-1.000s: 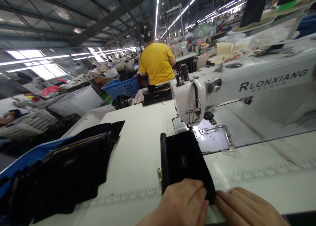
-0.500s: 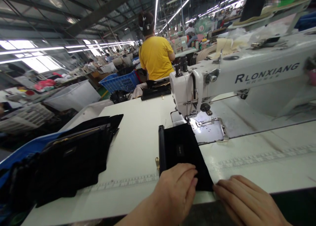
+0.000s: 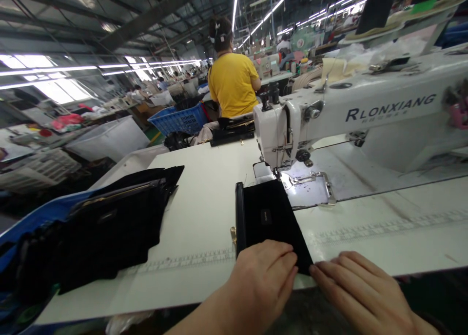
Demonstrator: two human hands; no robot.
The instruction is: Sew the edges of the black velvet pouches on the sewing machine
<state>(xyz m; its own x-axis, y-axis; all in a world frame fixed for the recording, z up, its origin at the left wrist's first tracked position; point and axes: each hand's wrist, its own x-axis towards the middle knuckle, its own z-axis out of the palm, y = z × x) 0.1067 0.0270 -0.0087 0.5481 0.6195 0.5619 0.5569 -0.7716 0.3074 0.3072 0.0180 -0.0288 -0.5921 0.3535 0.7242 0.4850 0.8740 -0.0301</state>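
A black fabric pouch (image 3: 272, 213) with a small label and a gold zipper pull (image 3: 233, 234) on its left edge lies flat on the white sewing table. Its far right corner reaches under the needle area of a white sewing machine (image 3: 281, 130). My left hand (image 3: 265, 276) rests on the near part of the pouch, fingers curled together and gripping the cloth. At the near right corner, my right hand (image 3: 360, 288) has its fingertips closed on the pouch's edge; the thumb is hidden beneath.
A stack of black pouches (image 3: 117, 223) covers the table's left side. More black zippered pieces (image 3: 232, 132) lie at its far edge. Beyond are a blue basket (image 3: 179, 120) and a seated person in a yellow shirt (image 3: 233, 84). A ruler strip (image 3: 183, 262) runs along the near tabletop.
The pouch's near corner and my right hand have shifted slightly forward and to the left. My left hand keeps its hold on the pouch. The view has tilted a little.
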